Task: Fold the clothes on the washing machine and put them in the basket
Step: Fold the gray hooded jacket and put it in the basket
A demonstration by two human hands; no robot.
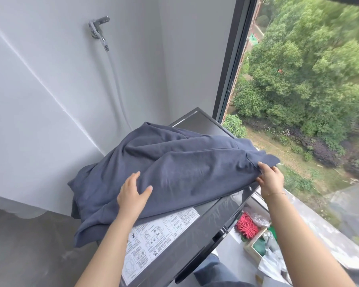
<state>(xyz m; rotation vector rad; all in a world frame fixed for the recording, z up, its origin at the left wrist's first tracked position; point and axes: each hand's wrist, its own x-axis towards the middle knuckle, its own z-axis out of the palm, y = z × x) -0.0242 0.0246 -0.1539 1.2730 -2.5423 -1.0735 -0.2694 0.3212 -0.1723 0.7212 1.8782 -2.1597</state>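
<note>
Garment: one blue-grey garment (174, 168) lies spread and wrinkled over the top of the washing machine (197, 121). Its left part hangs over the machine's edge, beyond the left fingertips.
Progress: I judge the task is at its beginning. The cloth is not yet folded into a neat shape; it seems it is only being pulled flat. No folded piece is visible.
Left to do: folding this garment and putting it in the basket. I cannot see any basket for sure. A box with red and green things (255, 241) stands on the floor below the right wrist, but I cannot tell if this is it.
Left hand: the left hand (133, 195) rests flat on the cloth, palm down. The fingers are straight and a little spread, the thumb points to the right. They grasp nothing; they press the fabric against the machine top.
Right hand: the right hand (270, 179) is at the right end of the garment, just at the machine's corner near the window (234, 79). Its fingers are curled and pinch the edge of the cloth, which bunches at the fingertips.
Arms: both forearms reach forward from below, the left one over the printed label (158, 235) on the machine.
Risk: the overhanging left part may slide off if the flat hand lifts.
</note>
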